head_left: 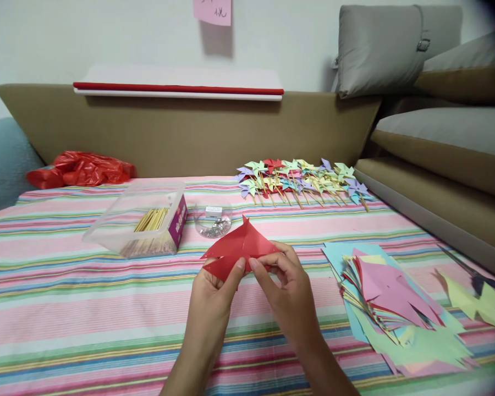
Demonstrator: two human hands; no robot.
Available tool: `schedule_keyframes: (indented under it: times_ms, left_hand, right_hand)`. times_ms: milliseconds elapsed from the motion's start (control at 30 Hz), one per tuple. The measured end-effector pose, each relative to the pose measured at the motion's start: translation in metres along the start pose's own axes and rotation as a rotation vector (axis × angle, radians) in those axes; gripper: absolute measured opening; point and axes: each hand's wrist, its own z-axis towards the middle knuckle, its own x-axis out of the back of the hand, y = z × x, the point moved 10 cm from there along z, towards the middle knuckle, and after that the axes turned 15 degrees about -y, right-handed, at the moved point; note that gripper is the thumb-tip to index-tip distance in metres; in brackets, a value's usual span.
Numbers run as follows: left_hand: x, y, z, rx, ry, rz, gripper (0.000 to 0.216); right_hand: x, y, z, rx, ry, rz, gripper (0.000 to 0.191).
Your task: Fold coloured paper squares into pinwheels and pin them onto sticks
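Observation:
A red paper pinwheel blank (241, 242), slit and pointed at its corners, is held up in the middle of the head view. My left hand (220, 291) grips its lower left side, thumb on the front. From the right, my right hand (286, 283) pinches its lower edge, the two thumb tips close together. Just beyond stands a round clear dish (213, 221) with small shiny metal pieces and a white block in it. To its left a clear plastic box (136, 206) contains several thin wooden sticks (152, 220).
Finished paper pinwheels (297, 179) on sticks lie at the back right. Cut paper sheets (390, 286) are stacked at right, beside scissors (478, 278) and a yellow cut sheet (476, 302). A red plastic bag (84, 169) rests at back left. Grey cushions (449, 137) line the right edge.

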Motion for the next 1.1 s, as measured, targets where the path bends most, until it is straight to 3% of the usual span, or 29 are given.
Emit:
schedule_keyframes:
  times_ms: [200,267,367,433,633,767,933,1100]
  left_hand:
    - [0.007,0.002,0.002,-0.008,0.012,0.015,0.018]
    - [0.007,0.001,0.003,0.034,-0.024,0.034,0.019]
    - [0.002,0.000,0.003,0.098,-0.111,0.042,0.024]
    - [-0.001,0.000,0.003,0.121,-0.157,0.041,0.029]
    - [-0.005,-0.002,0.002,0.147,-0.239,0.019,0.038]
    - [-0.008,0.001,0.000,0.165,-0.278,0.003,0.034]
    - [-0.004,0.003,-0.002,0.188,-0.248,-0.013,0.028]
    - [0.000,0.001,-0.002,0.191,-0.230,-0.002,0.024]
  right_hand:
    - [0.024,0.006,-0.001,-0.012,0.174,0.239,0.029]
    - [0.019,0.013,0.006,-0.096,0.026,0.350,0.032]
    - [-0.007,0.015,0.008,-0.222,-0.369,0.398,0.032]
    - [-0.013,0.015,0.005,-0.242,-0.476,0.351,0.028]
    - [-0.012,0.024,0.002,-0.260,-0.415,0.277,0.027]
    - [-0.019,0.030,-0.002,-0.328,-0.414,0.411,0.031]
    - [-0.024,0.032,-0.006,-0.379,-0.411,0.561,0.030]
    - [-0.021,0.035,-0.005,-0.353,-0.407,0.490,0.032]
